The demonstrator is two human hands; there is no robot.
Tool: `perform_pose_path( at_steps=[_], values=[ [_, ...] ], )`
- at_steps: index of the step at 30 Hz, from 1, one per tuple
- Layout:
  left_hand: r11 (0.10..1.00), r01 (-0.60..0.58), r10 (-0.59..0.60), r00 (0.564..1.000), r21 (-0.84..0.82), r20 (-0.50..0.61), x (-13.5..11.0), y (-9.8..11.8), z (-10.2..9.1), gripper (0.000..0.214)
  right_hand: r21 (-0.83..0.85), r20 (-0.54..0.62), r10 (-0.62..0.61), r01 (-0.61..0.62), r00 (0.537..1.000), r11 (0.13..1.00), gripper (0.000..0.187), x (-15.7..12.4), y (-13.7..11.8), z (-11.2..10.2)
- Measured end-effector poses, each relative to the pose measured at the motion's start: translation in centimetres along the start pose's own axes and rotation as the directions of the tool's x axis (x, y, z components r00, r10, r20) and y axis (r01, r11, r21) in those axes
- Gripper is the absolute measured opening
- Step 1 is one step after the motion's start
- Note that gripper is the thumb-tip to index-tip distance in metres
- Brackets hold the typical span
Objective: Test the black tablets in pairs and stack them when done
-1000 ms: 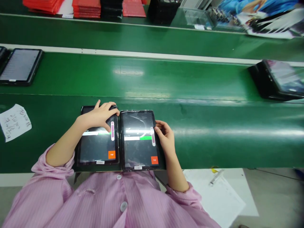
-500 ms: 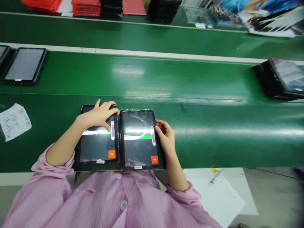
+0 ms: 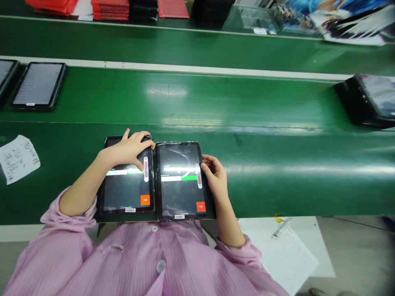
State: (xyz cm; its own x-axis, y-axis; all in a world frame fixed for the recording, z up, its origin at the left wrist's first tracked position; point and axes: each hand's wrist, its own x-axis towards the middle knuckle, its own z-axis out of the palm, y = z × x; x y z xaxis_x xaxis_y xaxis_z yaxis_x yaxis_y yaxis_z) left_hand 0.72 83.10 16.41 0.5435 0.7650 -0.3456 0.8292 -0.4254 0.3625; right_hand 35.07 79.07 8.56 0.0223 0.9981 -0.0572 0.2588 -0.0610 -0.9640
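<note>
Two black tablets lie side by side at the bench's near edge, both screens lit with a purple slider and an orange-red "Fail" box. My left hand [image 3: 131, 149] rests across the upper part of the left tablet [image 3: 123, 193], its fingers spread. The thumb is over the screen, and the index fingertip reaches the upper right edge. At the right side of the right tablet [image 3: 179, 197], my right hand [image 3: 217, 176] grips the edge with thumb and bent fingers. Part of those fingers is hidden.
Beyond the bench, a green belt carries a tablet [image 3: 38, 84] at left and a stack of tablets [image 3: 370, 100] at right. A handwritten note [image 3: 20, 159] lies at left. Red packets [image 3: 110, 9] sit on the shelf; papers [image 3: 284, 250] lie below the bench at right.
The tablets on the green belt have shifted slightly to the right. Both hands and the two tablets before me look the same.
</note>
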Motion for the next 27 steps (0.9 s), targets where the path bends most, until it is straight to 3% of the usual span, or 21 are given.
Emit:
perform_pose_path(
  at_steps=[13,27],
  values=[
    [0.999,-0.028,0.029,0.999,0.029,-0.014,0.1,-0.2,-0.2,0.064,0.015,-0.001,0.012,-0.012,1.0,1.0,0.03,-0.1,0.2,0.0],
    [0.997,0.006,-0.008,0.999,0.071,0.038,-0.3,1.0,-0.4,0.065,0.014,-0.01,0.016,-0.016,1.0,1.0,0.03,-0.1,0.2,-0.1]
  ],
)
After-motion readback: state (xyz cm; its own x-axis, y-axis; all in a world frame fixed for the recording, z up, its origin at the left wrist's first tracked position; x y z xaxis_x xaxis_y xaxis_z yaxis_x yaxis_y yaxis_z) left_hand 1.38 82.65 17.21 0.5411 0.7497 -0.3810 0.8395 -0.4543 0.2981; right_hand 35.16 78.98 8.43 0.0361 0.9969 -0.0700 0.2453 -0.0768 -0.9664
